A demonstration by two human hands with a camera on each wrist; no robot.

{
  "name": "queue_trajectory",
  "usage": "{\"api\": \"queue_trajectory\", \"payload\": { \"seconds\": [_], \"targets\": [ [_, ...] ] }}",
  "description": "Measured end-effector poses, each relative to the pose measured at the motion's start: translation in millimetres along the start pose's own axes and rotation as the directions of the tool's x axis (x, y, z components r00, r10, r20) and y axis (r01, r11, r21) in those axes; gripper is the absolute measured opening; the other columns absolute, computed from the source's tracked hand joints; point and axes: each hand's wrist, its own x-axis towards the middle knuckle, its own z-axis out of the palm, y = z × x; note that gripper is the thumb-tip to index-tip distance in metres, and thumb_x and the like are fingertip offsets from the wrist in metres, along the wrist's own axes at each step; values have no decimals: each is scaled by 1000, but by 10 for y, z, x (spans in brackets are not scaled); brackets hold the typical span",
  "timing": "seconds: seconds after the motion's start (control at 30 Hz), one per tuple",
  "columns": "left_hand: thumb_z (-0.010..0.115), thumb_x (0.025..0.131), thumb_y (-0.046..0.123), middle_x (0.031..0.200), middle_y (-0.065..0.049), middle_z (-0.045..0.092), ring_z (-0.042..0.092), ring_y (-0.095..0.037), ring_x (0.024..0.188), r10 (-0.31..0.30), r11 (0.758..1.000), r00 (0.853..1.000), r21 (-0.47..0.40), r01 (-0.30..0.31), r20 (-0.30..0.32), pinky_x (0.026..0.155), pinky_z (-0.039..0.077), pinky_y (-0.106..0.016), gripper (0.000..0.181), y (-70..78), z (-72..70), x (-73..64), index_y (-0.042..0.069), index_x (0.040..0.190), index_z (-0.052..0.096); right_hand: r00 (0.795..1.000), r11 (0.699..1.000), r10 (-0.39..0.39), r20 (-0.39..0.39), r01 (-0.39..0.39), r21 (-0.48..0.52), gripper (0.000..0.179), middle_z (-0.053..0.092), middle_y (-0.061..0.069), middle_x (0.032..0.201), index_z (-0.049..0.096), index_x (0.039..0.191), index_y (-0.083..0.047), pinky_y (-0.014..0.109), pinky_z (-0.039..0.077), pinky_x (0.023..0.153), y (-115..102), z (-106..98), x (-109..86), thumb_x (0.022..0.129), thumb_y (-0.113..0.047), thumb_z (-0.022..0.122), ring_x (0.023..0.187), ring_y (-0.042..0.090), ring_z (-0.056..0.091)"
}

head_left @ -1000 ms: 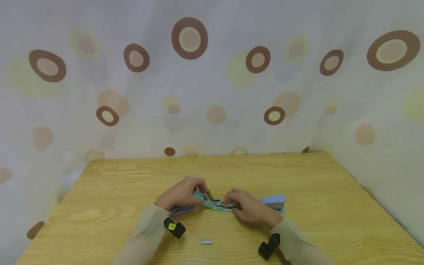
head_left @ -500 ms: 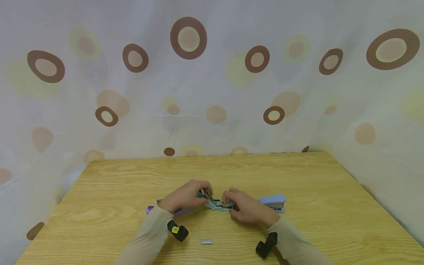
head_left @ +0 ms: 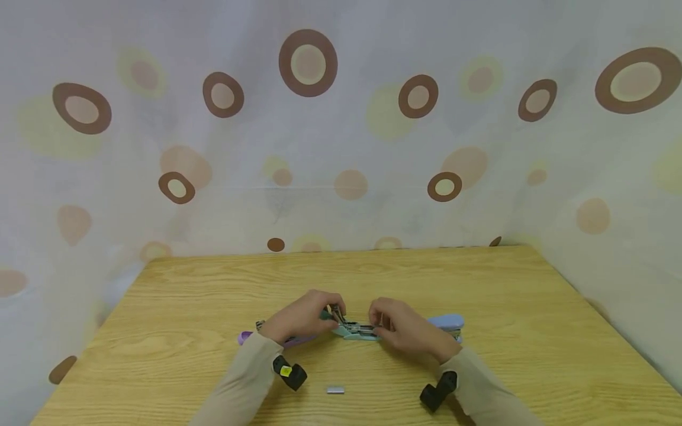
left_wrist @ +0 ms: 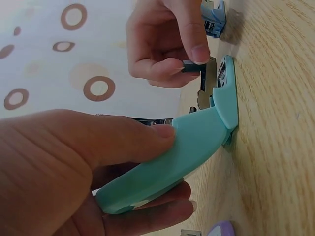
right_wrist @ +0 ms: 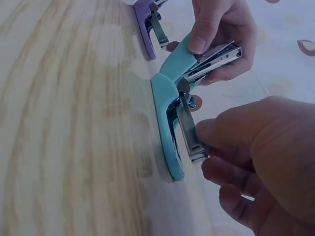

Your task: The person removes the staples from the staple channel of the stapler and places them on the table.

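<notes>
A mint-green stapler [head_left: 356, 335] stands on the table, its top swung far back from its base. My left hand [head_left: 306, 315] grips the raised green top [left_wrist: 182, 152], thumb on one side and fingers on the other. The metal staple channel [right_wrist: 189, 128] lies exposed above the base. At its front end is my right hand [head_left: 409, 326], fingers curled. In the left wrist view its thumb and fingers pinch a small dark strip [left_wrist: 192, 66] that looks like a row of staples; the right wrist view hides it behind the fingers.
A purple stapler [head_left: 301, 341], also opened, lies left, partly behind my left hand. Behind my right hand is a blue stapler [head_left: 447, 321]. A small grey staple strip [head_left: 335, 390] lies near the front of the wooden table [head_left: 213, 284]. A patterned curtain [head_left: 351, 219] surrounds the back.
My right hand has shifted slightly right along the channel, exposing more of it. My left hand has moved a little right with the stapler's top, uncovering more of the purple stapler.
</notes>
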Motion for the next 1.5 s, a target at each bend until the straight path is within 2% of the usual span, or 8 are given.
{"api": "queue_trajectory", "payload": {
  "seconds": [0.2, 0.3, 0.47, 0.6, 0.9, 1.1, 1.33, 1.5],
  "targets": [
    [67, 89, 8, 98, 0, 67, 61, -11, 86, -1, 1000, 1000, 3, 1, 3, 74, 49, -25, 16, 10, 6, 9, 8, 105, 64, 993, 996, -83, -79, 78, -53, 18, 56, -5, 86, 53, 88, -12, 25, 49, 67, -19, -39, -4, 87, 2, 64, 76, 6, 51],
    [67, 88, 7, 97, -1, 67, 61, -12, 86, 11, 1000, 1000, 7, -11, -3, 74, 49, -25, 16, 11, 14, 8, 7, 104, 65, 990, 991, -116, -79, 110, -79, 18, 57, -3, 86, 55, 88, -11, 27, 50, 70, -61, -71, 9, 86, 4, 65, 79, 6, 53],
    [68, 87, 4, 97, -3, 67, 61, -14, 86, 15, 1000, 1000, 6, -15, -8, 73, 49, -25, 16, 18, 11, -7, 5, 103, 64, 995, 993, -98, 27, 99, -58, 17, 60, -2, 86, 58, 91, -10, 24, 50, 65, -173, -83, 15, 85, 5, 65, 75, 2, 54],
    [68, 87, 4, 96, -4, 67, 61, -14, 85, 5, 1000, 1000, 1, -5, -6, 72, 49, -24, 16, 36, 10, -17, 4, 103, 65, 990, 996, -85, 113, 89, -26, 14, 60, -4, 86, 61, 94, -11, 21, 49, 66, -276, -32, 7, 87, 2, 63, 73, 3, 53],
    [67, 87, 3, 96, -3, 67, 60, -13, 85, -2, 1000, 1000, 9, 2, -4, 72, 48, -24, 16, 30, 3, -1, 5, 103, 65, 978, 992, -77, 194, 94, -79, 12, 60, -6, 86, 64, 92, -13, 15, 45, 67, -471, 83, 7, 86, -2, 65, 74, 1, 51],
    [66, 87, 3, 95, -2, 67, 58, -13, 82, -7, 1000, 1000, 5, 7, -2, 70, 47, -23, 15, 21, 5, 9, 5, 103, 65, 963, 990, -103, 250, 124, -71, 11, 57, -8, 83, 64, 91, -15, 13, 43, 64, -551, 138, 0, 87, -4, 65, 71, -2, 48],
    [66, 87, 4, 96, -3, 67, 58, -12, 83, -1, 1000, 1000, 10, 1, -4, 71, 47, -23, 15, 28, 12, 10, 5, 102, 65, 930, 992, -113, 350, 128, -20, 11, 57, -10, 81, 64, 91, -15, 12, 42, 64, -614, 189, -9, 87, -4, 65, 68, -4, 47],
    [66, 87, 4, 97, -3, 67, 58, -12, 82, -1, 1000, 1000, 14, 2, -12, 71, 47, -23, 15, 22, 19, 8, 5, 102, 65, 918, 991, -119, 378, 136, -18, 12, 56, -11, 80, 64, 89, -16, 11, 41, 63, -624, 231, -15, 86, -5, 67, 67, -4, 45]
  ]
}}
